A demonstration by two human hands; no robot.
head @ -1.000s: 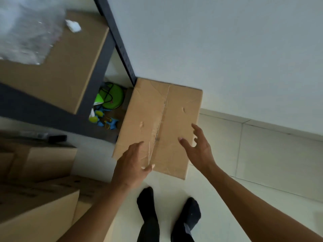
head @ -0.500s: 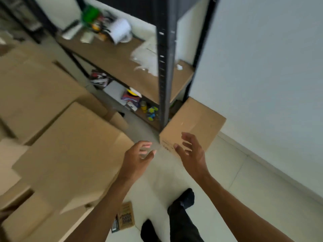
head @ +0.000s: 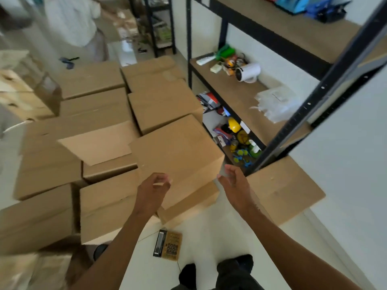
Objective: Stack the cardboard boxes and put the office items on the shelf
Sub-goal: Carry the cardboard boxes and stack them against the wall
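Several brown cardboard boxes fill the floor at left and centre. The nearest one (head: 178, 151) sits tilted on top of others, right in front of my hands. My left hand (head: 154, 188) hovers at its near face with fingers loosely curled and holds nothing. To the right of that box, my right hand (head: 234, 182) hangs loosely curled and empty. Another box (head: 287, 189) lies on the floor at the foot of the black shelf (head: 236, 91), beside the wall. A brown calculator (head: 168, 244) lies on the white floor between my arms.
The shelf holds a white mug (head: 248, 72), clear plastic bags (head: 276, 104), a remote and small items; coloured office bits (head: 236, 132) crowd its bottom level. A person in white (head: 73, 24) stands at the far left. My socked feet (head: 232, 266) are on white tile.
My view has swung left from the wall-side box to the pile of boxes. Both hands have left that box and moved toward the tilted box in the middle.
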